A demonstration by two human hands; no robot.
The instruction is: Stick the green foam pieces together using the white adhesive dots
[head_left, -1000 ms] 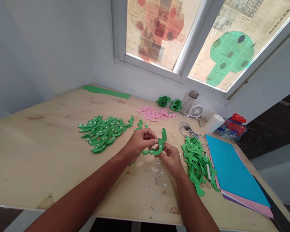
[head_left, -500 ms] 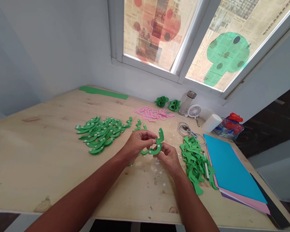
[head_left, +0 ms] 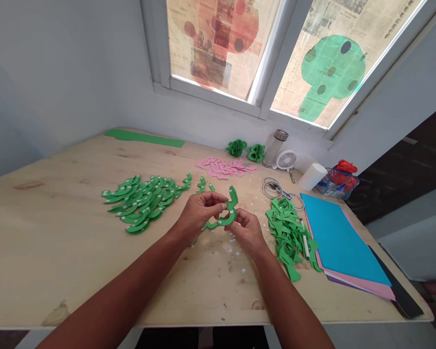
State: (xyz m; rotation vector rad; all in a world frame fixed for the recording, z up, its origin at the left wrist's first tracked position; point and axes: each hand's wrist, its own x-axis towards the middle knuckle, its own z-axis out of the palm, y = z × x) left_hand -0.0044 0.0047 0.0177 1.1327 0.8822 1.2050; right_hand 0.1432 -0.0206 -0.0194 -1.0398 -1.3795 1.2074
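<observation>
Both hands are together above the middle of the table. Between thumb and fingers, my left hand (head_left: 200, 212) pinches the upper left of a curved green foam cutout (head_left: 233, 214) with small white squares on it. Closed on the cutout's lower right edge is my right hand (head_left: 248, 230). More green curved strips (head_left: 202, 183) lie just behind and below my hands, partly hidden by them. To the left spreads a pile of green crescent pieces (head_left: 145, 201), also dotted with white squares. Tiny white paper bits (head_left: 243, 270) are scattered on the tabletop near my right hand.
Green offcuts (head_left: 285, 232) and a white pen (head_left: 305, 246) lie right of my hands, beside blue sheets (head_left: 343, 237). Tape rolls (head_left: 272, 188), pink cutouts (head_left: 223, 167), two green foam balls (head_left: 237, 148), a bottle (head_left: 275, 148) and a fan (head_left: 286, 159) stand farther back.
The view has shifted slightly, so the table things sit a little farther left. Both hands keep hold of the green cutout, which has turned a little.
</observation>
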